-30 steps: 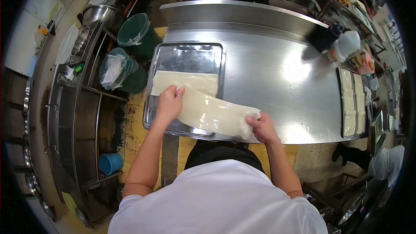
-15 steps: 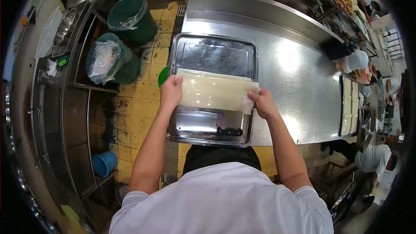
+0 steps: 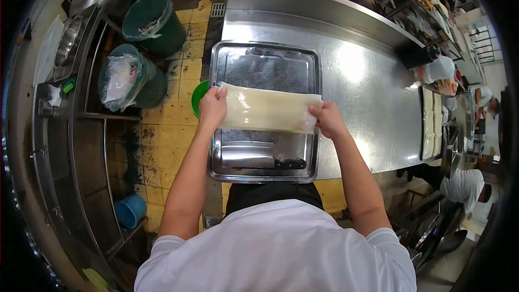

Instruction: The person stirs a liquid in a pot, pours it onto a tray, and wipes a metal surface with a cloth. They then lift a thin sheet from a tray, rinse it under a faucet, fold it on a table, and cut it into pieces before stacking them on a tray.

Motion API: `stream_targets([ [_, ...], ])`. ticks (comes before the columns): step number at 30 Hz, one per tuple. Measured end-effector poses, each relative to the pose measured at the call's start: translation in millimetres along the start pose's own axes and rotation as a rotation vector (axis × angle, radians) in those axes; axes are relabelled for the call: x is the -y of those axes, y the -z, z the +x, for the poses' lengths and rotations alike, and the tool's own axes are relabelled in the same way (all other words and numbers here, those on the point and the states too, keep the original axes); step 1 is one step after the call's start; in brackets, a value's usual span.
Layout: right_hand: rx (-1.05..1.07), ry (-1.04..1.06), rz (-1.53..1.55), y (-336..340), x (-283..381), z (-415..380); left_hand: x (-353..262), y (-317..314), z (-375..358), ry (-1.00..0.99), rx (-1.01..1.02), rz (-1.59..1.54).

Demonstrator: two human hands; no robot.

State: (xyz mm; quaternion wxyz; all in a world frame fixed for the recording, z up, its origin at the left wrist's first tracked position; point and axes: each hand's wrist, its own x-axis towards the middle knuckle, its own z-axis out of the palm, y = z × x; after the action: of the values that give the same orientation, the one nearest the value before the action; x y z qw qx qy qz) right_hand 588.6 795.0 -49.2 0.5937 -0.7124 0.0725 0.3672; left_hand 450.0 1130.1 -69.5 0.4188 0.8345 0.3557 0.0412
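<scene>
Two pale, glossy dough ends [image 3: 270,109] are being pinched — fingers of left hand [image 3: 213,107] and right hand [image 3: 327,119] closed — over a rectangular metal tray [image 3: 265,177].

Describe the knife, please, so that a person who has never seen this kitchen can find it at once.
At the left end of the metal table, find the large metal tray. In its near part, just below the pale sheet in the picture, lies the knife. Its wide, shiny blade and black handle set it apart from the plain, pale sheet.
</scene>
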Motion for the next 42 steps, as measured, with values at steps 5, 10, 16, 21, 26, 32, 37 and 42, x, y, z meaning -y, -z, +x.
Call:
stream_targets([
  [5, -0.01, -0.026, 0.004, -9.1, 17.6, -17.0, 4.8, -2.7, -0.3, -0.023, -0.037, -0.021],
  [10, -0.009, -0.018, -0.054, -4.9, 8.0, -7.5, 5.7, -3.4, -2.9, -0.013, -0.019, 0.026],
  [16, -0.011, -0.022, -0.129, 0.7, -19.3, 15.3, 8.0, -5.5, -9.9, 0.019, 0.047, 0.132],
  [21, -0.047, 0.037, -0.165, 0.7, -17.4, 4.4, -4.2, 5.2, -33.4, -0.015, 0.06, 0.233],
  [26, -0.086, 0.042, -0.103, -5.0, -20.0, -2.4, -4.6, 14.3, -44.0, -0.006, 0.075, 0.3],
  [32, -0.121, 0.034, -0.288, -0.9, -5.8, -20.6, -16.7, 40.9, -53.5, 0.015, 0.085, 0.253],
  [37, -0.272, 0.203, -0.663, 13.3, -7.0, -42.6, -0.9, 29.8, -84.5, -0.085, 0.242, 0.293],
  [42, -0.236, 0.46, -0.86, 3.2, -47.2, -73.8, 5.4, 19.1, -121.5, -0.139, 0.206, 0.456],
])
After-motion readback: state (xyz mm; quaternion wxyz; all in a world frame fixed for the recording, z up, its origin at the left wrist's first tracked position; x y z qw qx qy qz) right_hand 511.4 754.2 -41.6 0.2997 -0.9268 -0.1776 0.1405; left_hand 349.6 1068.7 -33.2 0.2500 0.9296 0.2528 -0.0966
